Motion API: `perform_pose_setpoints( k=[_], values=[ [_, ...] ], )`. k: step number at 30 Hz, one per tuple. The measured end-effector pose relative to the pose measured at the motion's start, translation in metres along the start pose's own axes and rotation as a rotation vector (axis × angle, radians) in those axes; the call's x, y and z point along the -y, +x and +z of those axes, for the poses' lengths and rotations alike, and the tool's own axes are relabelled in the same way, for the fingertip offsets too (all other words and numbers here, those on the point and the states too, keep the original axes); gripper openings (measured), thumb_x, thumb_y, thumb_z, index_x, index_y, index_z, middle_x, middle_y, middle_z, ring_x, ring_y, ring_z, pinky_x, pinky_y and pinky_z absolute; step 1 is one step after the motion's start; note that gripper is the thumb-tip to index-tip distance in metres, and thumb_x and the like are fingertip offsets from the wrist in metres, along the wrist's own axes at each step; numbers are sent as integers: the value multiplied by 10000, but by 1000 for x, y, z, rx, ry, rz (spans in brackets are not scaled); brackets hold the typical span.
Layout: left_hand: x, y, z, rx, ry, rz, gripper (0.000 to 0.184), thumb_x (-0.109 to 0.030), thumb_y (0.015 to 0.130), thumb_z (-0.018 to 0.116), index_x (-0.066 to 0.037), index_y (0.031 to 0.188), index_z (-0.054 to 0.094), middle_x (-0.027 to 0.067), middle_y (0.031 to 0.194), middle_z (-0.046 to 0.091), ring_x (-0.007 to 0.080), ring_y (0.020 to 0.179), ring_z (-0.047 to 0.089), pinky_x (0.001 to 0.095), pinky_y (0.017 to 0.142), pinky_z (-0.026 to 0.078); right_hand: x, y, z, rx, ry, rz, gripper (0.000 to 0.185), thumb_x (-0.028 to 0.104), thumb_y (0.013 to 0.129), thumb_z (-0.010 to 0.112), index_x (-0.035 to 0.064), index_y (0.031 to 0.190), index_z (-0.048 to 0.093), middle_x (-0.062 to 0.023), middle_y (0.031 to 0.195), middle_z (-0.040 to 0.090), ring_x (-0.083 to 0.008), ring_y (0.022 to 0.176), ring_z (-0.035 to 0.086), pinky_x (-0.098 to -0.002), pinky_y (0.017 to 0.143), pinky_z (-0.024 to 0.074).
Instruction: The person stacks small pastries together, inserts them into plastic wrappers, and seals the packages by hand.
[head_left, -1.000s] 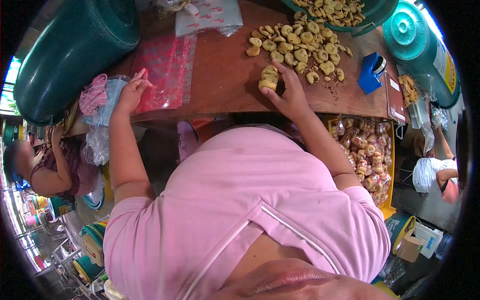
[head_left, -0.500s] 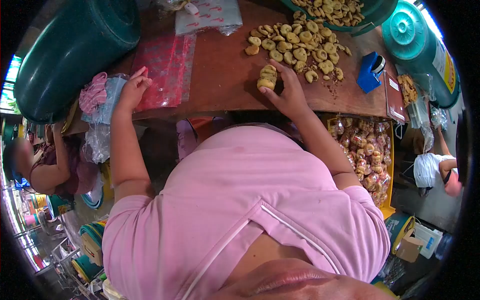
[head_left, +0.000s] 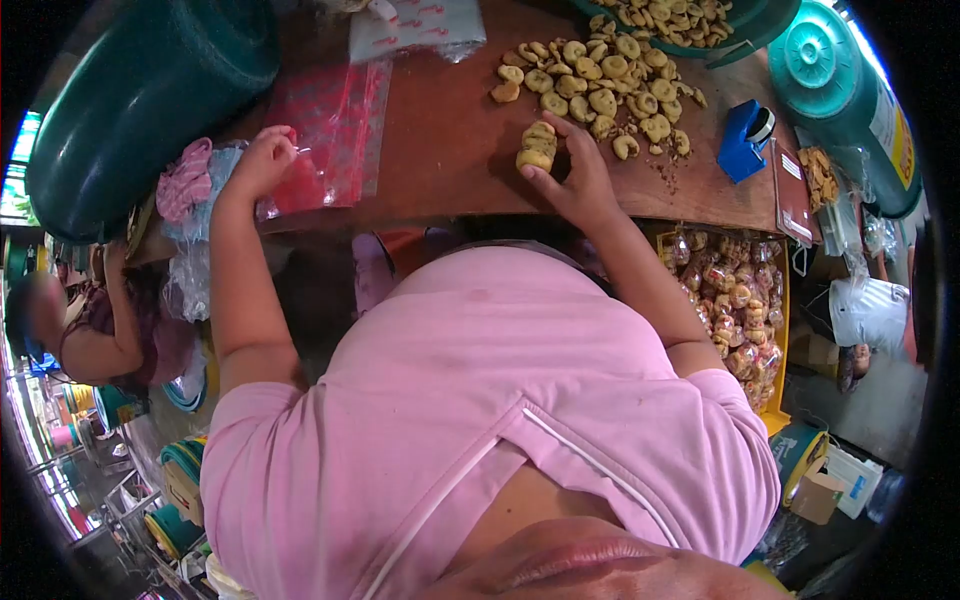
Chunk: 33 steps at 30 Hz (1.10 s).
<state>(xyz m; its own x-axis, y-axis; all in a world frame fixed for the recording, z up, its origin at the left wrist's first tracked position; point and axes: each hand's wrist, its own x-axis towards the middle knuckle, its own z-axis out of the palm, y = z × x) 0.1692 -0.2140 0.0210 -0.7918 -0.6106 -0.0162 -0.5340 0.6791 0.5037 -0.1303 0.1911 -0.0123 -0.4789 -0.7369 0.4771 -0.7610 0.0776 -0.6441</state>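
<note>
Brown tabletop (head_left: 440, 150) has, by its near edge, the row of cookies (head_left: 537, 150) grasped in right hand (head_left: 584, 184), long axis pointing away from body, with left hand (head_left: 260, 166), grip unclear, at red plastic bags (head_left: 332, 150) farther left.

A reddish-brown wooden table (head_left: 440, 130) spans the top of the view, above a dark grey floor (head_left: 880, 400). Bright, bluish-white light comes in at the far left and upper right edges. Metal racks (head_left: 110, 490) stand at lower left; the space under the table is in shadow.
</note>
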Motion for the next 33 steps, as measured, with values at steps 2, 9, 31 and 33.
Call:
perform_pose_setpoints(
  k=[2,9,31,33],
  values=[
    [-21,8,-8,-62,-336,-252,141,-234,1000,638,-104,1045,668,99,1366,605,229,1295,552,343,1081,417,-1,2,0,-5,39,40,741,268,806,855,66,1430,510,-220,1291,599,-361,1201,582,-437,1030,483],
    [-171,0,75,-66,-731,157,272,-276,994,635,-77,1179,650,39,1107,686,130,940,634,342,858,533,-15,-2,7,-130,400,220,686,143,845,814,36,1438,487,-186,1368,583,-283,1264,569,-398,1058,473],
    [-191,36,158,-100,-1094,-36,401,-176,924,735,31,1233,584,107,1096,704,207,1004,659,362,839,537,-11,12,40,6,939,319,553,188,1015,628,47,1487,377,-96,1339,557,-186,1197,565,-338,987,509],
    [-189,39,159,-109,-1113,-61,448,-128,914,744,45,1280,551,93,1047,703,167,946,654,315,790,530,-12,10,43,5,918,331,573,195,1009,642,43,1490,370,-99,1335,559,-187,1199,564,-333,1000,498]
  ],
)
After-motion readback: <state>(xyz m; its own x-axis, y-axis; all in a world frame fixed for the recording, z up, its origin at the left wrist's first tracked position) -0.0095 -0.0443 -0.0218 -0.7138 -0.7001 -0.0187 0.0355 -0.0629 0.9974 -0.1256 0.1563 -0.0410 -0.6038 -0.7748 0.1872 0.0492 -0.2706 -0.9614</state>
